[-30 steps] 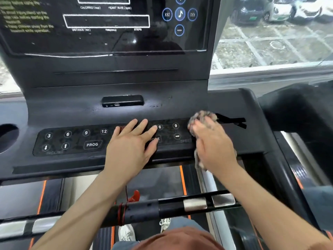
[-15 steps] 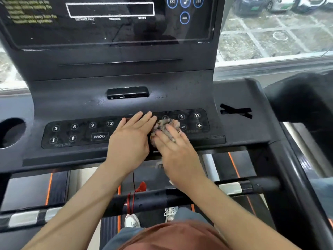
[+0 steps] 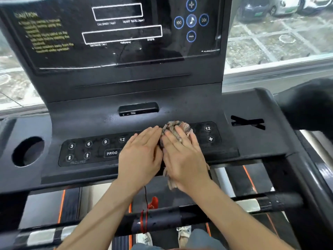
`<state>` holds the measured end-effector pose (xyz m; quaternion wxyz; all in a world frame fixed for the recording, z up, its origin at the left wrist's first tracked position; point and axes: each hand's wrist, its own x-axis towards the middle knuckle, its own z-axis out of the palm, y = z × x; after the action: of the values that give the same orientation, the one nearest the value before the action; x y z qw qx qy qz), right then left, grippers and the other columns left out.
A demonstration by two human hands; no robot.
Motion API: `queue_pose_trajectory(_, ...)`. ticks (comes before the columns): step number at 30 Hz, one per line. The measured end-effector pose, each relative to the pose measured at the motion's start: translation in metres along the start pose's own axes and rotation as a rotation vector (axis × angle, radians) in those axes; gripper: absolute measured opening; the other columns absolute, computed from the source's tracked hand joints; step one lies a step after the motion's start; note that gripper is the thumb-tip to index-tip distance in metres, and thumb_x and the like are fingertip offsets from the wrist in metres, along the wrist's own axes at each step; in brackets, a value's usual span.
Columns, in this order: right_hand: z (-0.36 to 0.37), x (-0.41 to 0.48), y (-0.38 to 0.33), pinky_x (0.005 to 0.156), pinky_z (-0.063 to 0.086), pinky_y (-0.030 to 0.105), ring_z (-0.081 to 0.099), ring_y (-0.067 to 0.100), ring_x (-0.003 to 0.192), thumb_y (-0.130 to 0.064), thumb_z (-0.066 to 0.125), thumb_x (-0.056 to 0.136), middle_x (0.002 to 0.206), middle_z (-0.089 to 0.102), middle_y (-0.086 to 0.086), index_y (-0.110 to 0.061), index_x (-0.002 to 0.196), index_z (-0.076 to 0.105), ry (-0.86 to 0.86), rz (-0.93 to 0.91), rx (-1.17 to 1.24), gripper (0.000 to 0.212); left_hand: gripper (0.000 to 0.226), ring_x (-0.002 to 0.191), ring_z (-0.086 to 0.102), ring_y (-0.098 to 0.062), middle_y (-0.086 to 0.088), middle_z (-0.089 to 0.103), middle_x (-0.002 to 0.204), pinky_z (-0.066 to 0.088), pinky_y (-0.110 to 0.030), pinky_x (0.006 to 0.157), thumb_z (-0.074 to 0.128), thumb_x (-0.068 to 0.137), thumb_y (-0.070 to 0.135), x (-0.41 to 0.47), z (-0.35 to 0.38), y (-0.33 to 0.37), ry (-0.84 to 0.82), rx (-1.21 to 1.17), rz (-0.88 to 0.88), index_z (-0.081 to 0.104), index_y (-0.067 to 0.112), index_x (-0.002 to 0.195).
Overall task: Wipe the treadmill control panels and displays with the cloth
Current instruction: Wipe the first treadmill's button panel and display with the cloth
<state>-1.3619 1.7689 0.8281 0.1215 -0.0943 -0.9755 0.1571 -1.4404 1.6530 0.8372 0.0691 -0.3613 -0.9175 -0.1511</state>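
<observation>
Flat-fingered, the right hand [image 3: 183,159] presses the crumpled grey-pink cloth [image 3: 177,128] onto the long black button panel [image 3: 97,152]. This is midway along the strip, at the grey treadmill console's [image 3: 261,141] front edge. The left hand [image 3: 141,154] lies flat and empty just left of it.

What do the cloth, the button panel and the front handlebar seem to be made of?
Cloth: soft mottled grey-pink fabric, bunched, frayed at its hanging end. Button panel: likely smooth black plastic, slightly glossy, with printed white symbols. Handlebar: dark speckled tube, perhaps coated metal, with shiny silver plates.
</observation>
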Motion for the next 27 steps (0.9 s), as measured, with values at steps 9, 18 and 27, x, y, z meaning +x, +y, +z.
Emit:
queue_pose_trajectory(9, -0.018, 0.047, 0.045, 0.118, 0.015, 0.045, 0.02, 0.02, 0.147, -0.03, 0.024, 0.1, 0.156, 0.031, -0.005, -0.021, 0.148, 0.037, -0.168, -0.037, -0.138, 0.051, 0.051, 0.128, 0.051, -0.023, -0.007, 0.056, 0.137, 0.041, -0.043, 0.106, 0.036, 0.088, 0.027, -0.001, 0.005, 0.004, -0.043, 0.028, -0.038, 0.06, 0.011, 0.13)
queue_pose_trajectory(18, -0.011, 0.072, 0.039, 0.117, 0.015, 0.041, 0.017, 0.024, 0.147, -0.014, 0.014, 0.09, 0.156, 0.031, 0.0, -0.018, 0.149, 0.034, -0.172, -0.15, -0.141, 0.063, 0.052, 0.12, 0.056, -0.025, -0.006, 0.06, 0.132, 0.046, -0.04, 0.1, 0.039, 0.081, 0.027, 0.006, 0.005, 0.009, -0.037, 0.102, -0.019, 0.064, 0.01, 0.123)
queue_pose_trajectory(27, -0.031, 0.07, 0.103, 0.103, 0.042, 0.046, 0.053, 0.036, 0.125, -0.005, 0.037, 0.076, 0.127, 0.064, 0.008, -0.011, 0.121, 0.066, 0.138, -0.007, -0.117, 0.055, 0.042, 0.105, 0.056, -0.027, -0.004, 0.061, 0.129, 0.053, -0.037, 0.085, 0.045, 0.083, 0.028, 0.026, -0.002, -0.017, 0.021, 0.083, -0.107, 0.067, 0.016, 0.116)
